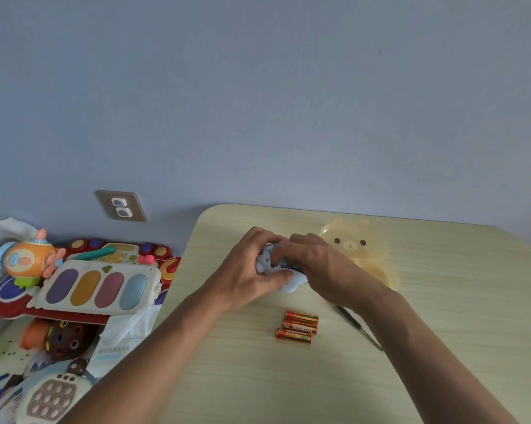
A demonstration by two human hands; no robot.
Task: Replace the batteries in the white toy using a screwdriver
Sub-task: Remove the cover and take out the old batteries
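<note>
Pile of colourful toys [74, 289] off the table's left, your left hand [249, 270] wrapped round the white toy [288, 281] mid-table, right hand [322, 264] pressed up against it pinching something small and dark, three batteries [297, 327] nearer you, screwdriver [360, 328] lying right, yellow bear box [359, 249] at the far side

Matt wood-grain table [441, 347] — translucent plastic bear box [354, 244].

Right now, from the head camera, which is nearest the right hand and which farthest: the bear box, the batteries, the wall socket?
From the right hand:
1. Bear box, just behind the hand, on the table's far side.
2. Batteries, nearer the person, on the table.
3. Wall socket, far left, on the wall.
</note>
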